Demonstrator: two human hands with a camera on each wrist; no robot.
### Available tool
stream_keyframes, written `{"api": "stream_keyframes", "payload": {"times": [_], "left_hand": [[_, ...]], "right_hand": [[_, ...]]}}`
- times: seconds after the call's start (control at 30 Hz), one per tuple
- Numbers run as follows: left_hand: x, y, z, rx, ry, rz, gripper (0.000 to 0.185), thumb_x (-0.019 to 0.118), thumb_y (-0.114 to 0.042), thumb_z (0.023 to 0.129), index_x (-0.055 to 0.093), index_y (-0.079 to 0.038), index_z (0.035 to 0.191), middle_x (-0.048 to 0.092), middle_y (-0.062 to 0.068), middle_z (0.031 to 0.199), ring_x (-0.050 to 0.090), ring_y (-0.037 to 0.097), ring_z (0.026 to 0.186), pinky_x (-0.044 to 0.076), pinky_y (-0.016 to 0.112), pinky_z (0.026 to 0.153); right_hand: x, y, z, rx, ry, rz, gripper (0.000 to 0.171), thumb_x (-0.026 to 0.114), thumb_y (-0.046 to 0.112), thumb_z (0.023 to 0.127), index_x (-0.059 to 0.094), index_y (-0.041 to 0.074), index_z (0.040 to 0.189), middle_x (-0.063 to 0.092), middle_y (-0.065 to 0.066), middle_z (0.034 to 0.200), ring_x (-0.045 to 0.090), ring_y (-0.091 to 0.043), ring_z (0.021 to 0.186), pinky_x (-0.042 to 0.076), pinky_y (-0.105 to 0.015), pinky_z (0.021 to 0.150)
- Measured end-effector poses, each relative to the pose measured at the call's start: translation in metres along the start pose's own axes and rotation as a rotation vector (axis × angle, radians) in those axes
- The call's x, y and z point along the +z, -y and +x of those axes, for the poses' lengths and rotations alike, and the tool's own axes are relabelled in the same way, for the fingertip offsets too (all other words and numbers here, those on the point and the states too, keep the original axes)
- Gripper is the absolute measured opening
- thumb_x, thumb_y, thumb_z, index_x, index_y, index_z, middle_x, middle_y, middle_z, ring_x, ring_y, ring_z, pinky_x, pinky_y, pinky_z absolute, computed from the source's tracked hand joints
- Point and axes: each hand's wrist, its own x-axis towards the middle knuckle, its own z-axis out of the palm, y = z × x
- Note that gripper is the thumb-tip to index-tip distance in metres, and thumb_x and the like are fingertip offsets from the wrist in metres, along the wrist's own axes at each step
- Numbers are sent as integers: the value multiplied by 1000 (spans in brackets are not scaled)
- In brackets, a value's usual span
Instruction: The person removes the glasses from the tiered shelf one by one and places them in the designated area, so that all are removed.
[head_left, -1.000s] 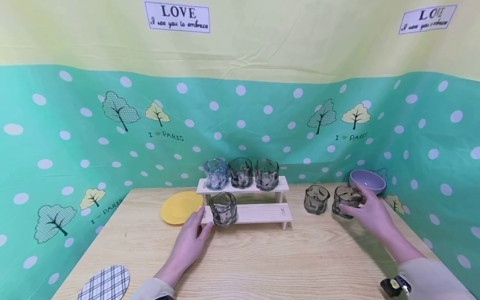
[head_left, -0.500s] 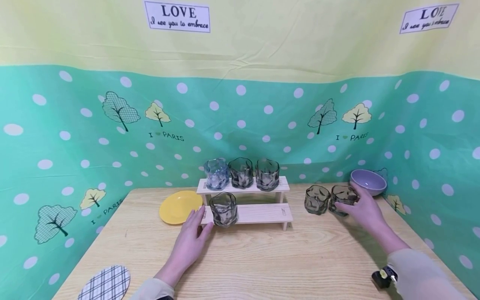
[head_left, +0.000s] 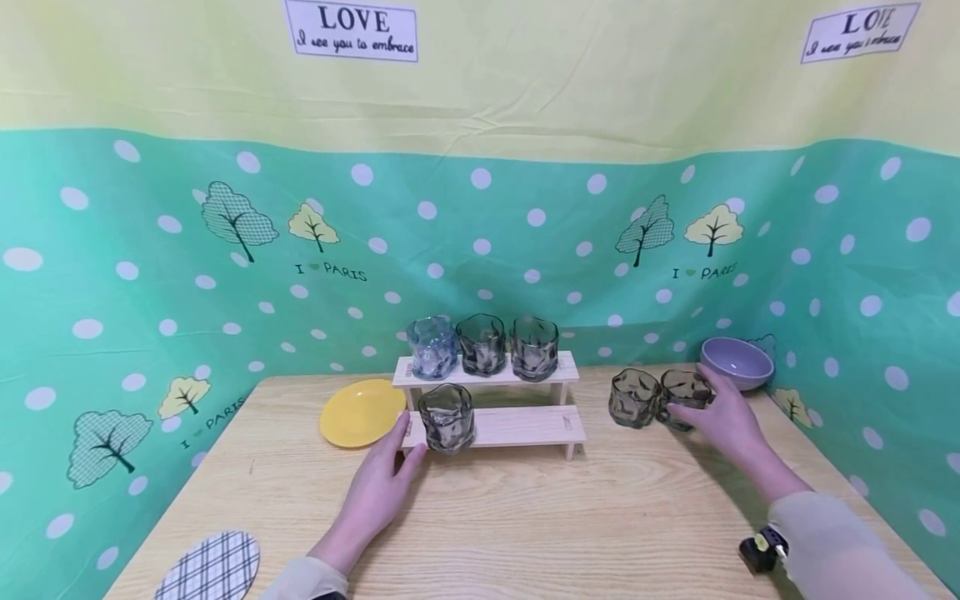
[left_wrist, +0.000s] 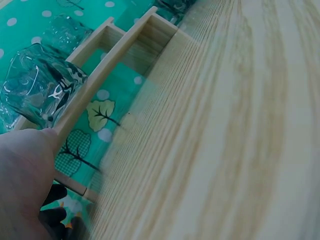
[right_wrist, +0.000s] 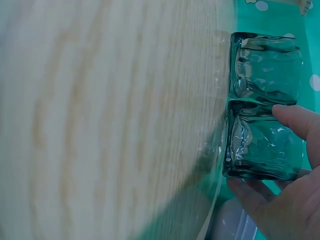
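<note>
My right hand (head_left: 731,425) grips a smoky grey glass tumbler (head_left: 684,388) on the right side of the table. In the right wrist view, thumb and fingers span that tumbler (right_wrist: 265,142), and it stands against a matching tumbler (right_wrist: 267,70). My left hand (head_left: 378,479) holds the left end of the lower step of a pale wooden stand (head_left: 525,427), thumb along the front edge. Beside that thumb, a dark tumbler (head_left: 447,421) stands on the lower step. Along the upper step sit a bluish tumbler (head_left: 432,350) and two dark tumblers (head_left: 482,348).
A yellow plate (head_left: 360,414) lies left of the stand. At the back right corner is a purple bowl (head_left: 737,364), close behind my right hand. A checked round mat (head_left: 212,567) lies at the front left. Patterned cloth (head_left: 480,250) hangs behind the table.
My right hand has slid its tumbler a little to the left, up against the neighbouring tumbler. The left hand has stayed at the stand.
</note>
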Motion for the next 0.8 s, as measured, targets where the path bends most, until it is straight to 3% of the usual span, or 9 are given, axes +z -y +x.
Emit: {"api": "stream_keyframes", "payload": {"times": [0.37,0.63,0.8], "left_hand": [[-1,0,-2,-16,9,-2,71,63,-32,115,32,-6,174,34,21,176,26,49,162,23,63,131],[1,1,-2,-13,8,-15,72,63,-33,115,31,-7,174,37,22,174,34,47,160,27,64,130],[0,1,-2,-27,33,-31,73,61,-34,116,27,-9,176,35,20,175,34,43,161,27,60,131]], "right_hand": [[2,-1,0,-4,19,27,117,87,39,97,10,-4,174,14,-48,169,26,-75,145,27,-87,114],[-1,1,-3,-17,44,30,122,89,42,95,7,-2,175,11,-47,170,24,-75,147,26,-88,114],[-8,11,-8,-40,16,32,122,90,39,94,8,-4,174,12,-43,173,20,-72,151,22,-87,116]]}}
